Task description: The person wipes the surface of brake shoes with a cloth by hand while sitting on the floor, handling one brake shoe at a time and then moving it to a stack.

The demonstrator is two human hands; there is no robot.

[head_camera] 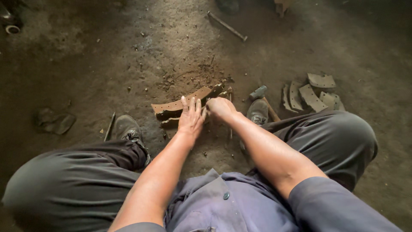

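Observation:
A curved, rusty brake shoe (182, 104) with a row of holes lies on the dirt floor between my feet. My left hand (191, 117) rests flat on its near edge, fingers spread and pointing away from me. My right hand (220, 107) is closed just to the right of it, at the shoe's right end; what it grips is hidden by the fingers. A thin metal rod (230, 129) runs along the floor under that hand.
A hammer (262, 95) lies by my right shoe (257, 112). Several curved brake lining pieces (311, 95) are piled at the right. My left shoe (126, 128) has a thin rod (109, 127) beside it. A long bar (227, 26) lies far ahead. Debris litters the floor.

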